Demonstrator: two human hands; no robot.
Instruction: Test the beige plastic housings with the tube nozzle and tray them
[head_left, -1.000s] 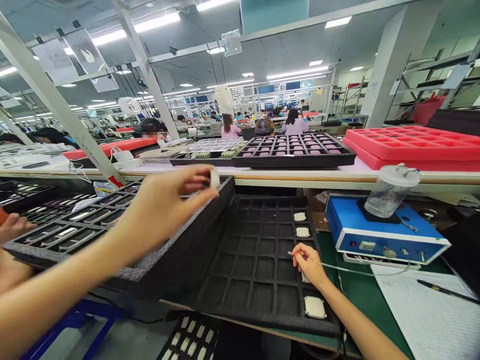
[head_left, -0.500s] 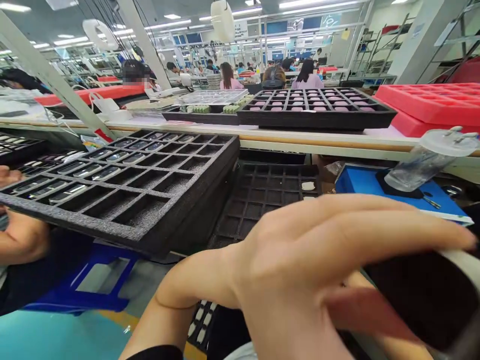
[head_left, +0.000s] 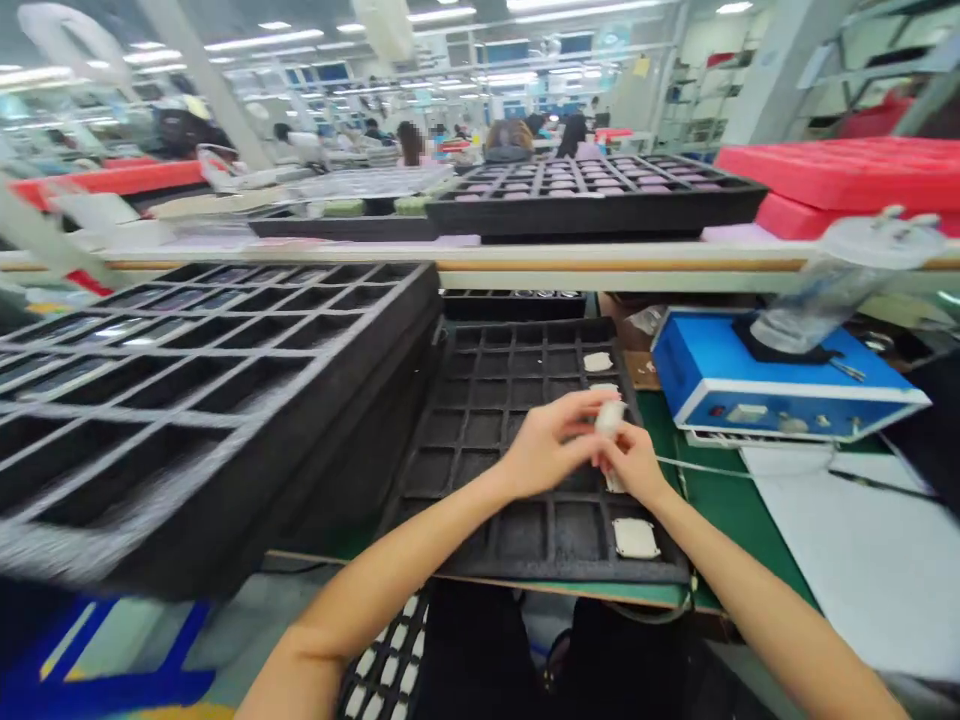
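Both hands meet over the right column of a black compartment tray (head_left: 480,430) on the bench. Between them is a small whitish rounded piece (head_left: 610,417), its exact kind unclear. My left hand (head_left: 551,445) comes in from the left, with thumb and fingers closed about the piece. From the right, my right hand (head_left: 634,462) pinches its lower end. Similar flat whitish pieces lie in the right column: one (head_left: 636,538) near the front, another (head_left: 598,362) at the back. My hands partly cover others between these.
To the left stands a tall black foam tray stack (head_left: 300,400) with glassy parts in several cells. A blue box (head_left: 780,390) carries a clear canister (head_left: 825,290) on the right. A raised shelf (head_left: 570,262) with black and red trays crosses behind.
A hand was large and close to the camera, beside a dark object with a pale rim. Now both hands are lower, together over the tray at the whitish piece. The view has shifted too.
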